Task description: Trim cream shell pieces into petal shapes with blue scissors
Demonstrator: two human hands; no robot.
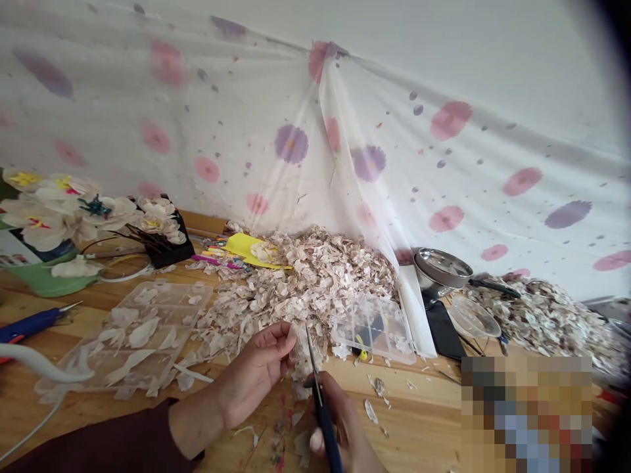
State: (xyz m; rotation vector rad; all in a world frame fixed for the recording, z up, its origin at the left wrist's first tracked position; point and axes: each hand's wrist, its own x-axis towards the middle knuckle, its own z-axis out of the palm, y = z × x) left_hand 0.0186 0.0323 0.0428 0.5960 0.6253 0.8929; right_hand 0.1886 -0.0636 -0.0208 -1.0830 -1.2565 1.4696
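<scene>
My left hand (pixel 263 368) is closed in a pinch on a thin, pale translucent flake (pixel 300 341) at the centre. My right hand (pixel 338 420) grips dark-handled scissors (pixel 321 401), whose narrow blades point up and away, just right of the flake. Whether the blades touch the flake is unclear. Behind both hands lies a large heap of pale, brownish flakes (pixel 315 276). Small scraps lie on the wooden table (pixel 409 420) around my hands.
A compartment box (pixel 138 341) with flakes is at left, beside white flowers (pixel 64 210) and a blue tool (pixel 34 325). Another clear box (pixel 372 328), a dark phone (pixel 444 328), a metal bowl and strainer (pixel 441 266) and a second heap (pixel 547 318) are right.
</scene>
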